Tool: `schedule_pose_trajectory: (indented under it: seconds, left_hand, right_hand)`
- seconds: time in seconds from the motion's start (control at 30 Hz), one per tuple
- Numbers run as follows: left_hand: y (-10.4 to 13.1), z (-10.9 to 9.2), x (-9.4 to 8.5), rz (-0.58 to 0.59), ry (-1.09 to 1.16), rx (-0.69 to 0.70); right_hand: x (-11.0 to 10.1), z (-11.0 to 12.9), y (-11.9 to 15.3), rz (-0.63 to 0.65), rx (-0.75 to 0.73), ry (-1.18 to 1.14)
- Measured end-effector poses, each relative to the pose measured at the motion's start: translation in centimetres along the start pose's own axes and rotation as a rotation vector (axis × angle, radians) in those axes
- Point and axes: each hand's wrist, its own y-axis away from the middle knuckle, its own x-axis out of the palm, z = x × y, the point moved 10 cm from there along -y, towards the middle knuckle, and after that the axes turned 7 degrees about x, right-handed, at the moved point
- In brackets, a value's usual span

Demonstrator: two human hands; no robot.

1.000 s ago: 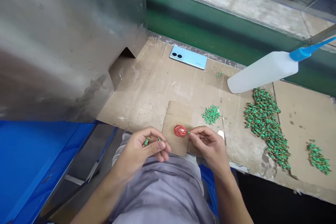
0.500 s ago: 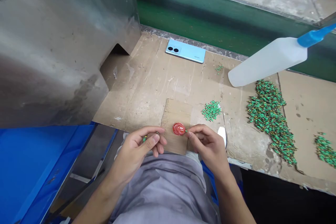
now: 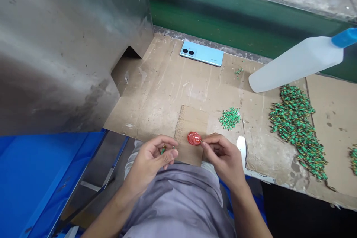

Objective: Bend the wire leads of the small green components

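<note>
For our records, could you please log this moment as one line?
left hand: holding green pieces | right hand: pinching small piece at round red item | red item: on cardboard pad

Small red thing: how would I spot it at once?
On the cardboard-covered table, find the separate cardboard piece at the near edge. The small red thing lies on it, just left of the right hand. Its glossy red sets it apart from the green pile nearby.

Green strip [image 3: 223,18] behind cardboard-covered table [image 3: 156,93]
</note>
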Motion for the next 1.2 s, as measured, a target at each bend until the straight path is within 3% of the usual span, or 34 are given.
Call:
schedule_pose_trajectory:
  seconds: [0.23,0.43,0.77,1.2]
  left_hand:
    - [0.1,0.5,0.5,0.051,-0.112,-0.010]
    - [0.1,0.9,0.5,0.016,-0.076,-0.035]
    - [0.2,0.8,1.7,0.091,-0.025,0.023]
    - [0.4,0.6,1.3,0.064,-0.080,0.009]
  right_hand:
    - [-0.1,0.4,0.1,-0.005,-0.037,0.019]
    - [0.0,0.3,0.1,0.005,-0.034,0.033]
    - [0.2,1.2,0.1,0.055,-0.112,0.027]
    - [0.2,1.3,0.0,0.050,-0.092,0.025]
